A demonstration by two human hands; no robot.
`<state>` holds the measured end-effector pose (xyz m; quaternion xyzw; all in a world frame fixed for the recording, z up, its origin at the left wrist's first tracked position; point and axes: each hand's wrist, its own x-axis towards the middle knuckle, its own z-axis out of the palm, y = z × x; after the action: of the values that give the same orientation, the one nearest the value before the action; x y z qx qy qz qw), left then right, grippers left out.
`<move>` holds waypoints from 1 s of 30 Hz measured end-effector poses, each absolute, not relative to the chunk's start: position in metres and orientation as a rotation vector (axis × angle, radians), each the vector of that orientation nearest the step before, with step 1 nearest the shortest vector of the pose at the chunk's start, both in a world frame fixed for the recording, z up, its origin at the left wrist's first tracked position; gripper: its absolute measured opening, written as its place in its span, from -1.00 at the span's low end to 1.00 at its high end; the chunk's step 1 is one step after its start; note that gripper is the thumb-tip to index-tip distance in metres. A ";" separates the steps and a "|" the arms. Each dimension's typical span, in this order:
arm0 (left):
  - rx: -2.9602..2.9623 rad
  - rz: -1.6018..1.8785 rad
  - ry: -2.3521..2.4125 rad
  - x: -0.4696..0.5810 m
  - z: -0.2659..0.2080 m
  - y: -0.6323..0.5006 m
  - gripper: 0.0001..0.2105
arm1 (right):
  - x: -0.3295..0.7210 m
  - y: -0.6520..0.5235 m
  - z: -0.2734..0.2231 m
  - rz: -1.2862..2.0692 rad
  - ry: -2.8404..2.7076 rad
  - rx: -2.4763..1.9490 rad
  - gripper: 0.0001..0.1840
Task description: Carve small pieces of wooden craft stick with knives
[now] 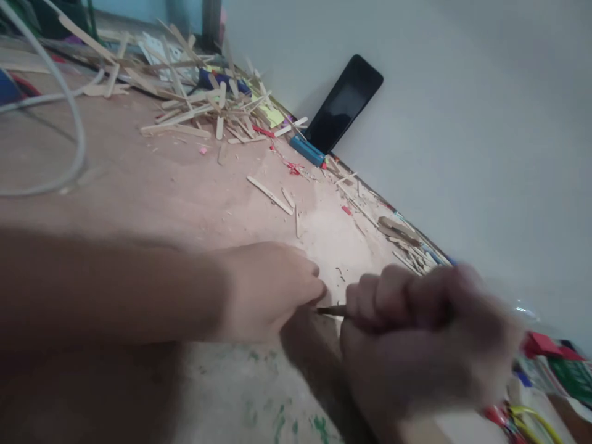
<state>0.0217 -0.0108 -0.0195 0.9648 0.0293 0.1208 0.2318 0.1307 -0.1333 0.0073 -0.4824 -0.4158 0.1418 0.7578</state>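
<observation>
My left hand (272, 287) rests low over the pinkish surface (185, 191), its fingers curled together; whatever they pinch is hidden. Facing it, my right hand (425, 336) makes a fist around a thin, dark-tipped tool (332, 311). Only the tool's short pointed end shows, aimed at the left fingertips; its exact kind is hidden in the fist. Small dark shavings (340, 275) lie just beyond the two hands. Farther off are a loose wooden craft stick (269, 195) and thin splinters. Blur softens the right hand.
Craft sticks (185, 114) are heaped at the back. A phone (345, 102) leans on the wall behind a blue block (307, 151). Wood scraps (409, 246) line the wall's foot. A white cable (76, 123) loops at left. Yellow-handled scissors (536, 422) lie lower right.
</observation>
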 end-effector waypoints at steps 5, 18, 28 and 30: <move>2.681 0.221 0.105 0.016 -0.007 -0.014 -0.78 | 0.131 -0.127 0.010 0.315 -0.809 -1.036 -0.17; 2.734 0.197 0.100 0.021 -0.013 -0.012 -0.79 | 0.145 -0.125 0.040 0.355 -0.651 -1.156 -0.40; 2.746 0.200 0.088 0.025 -0.014 -0.011 -0.77 | 0.140 -0.114 0.034 0.332 -0.586 -1.113 -0.64; 2.745 0.205 0.081 0.025 -0.016 -0.010 -0.78 | 0.140 -0.113 0.033 0.333 -0.599 -1.102 -0.64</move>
<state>0.0248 -0.0105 -0.0156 0.9781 0.0290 0.0729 0.1929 0.1404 -0.1129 0.0325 -0.5132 -0.2790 0.1552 0.7967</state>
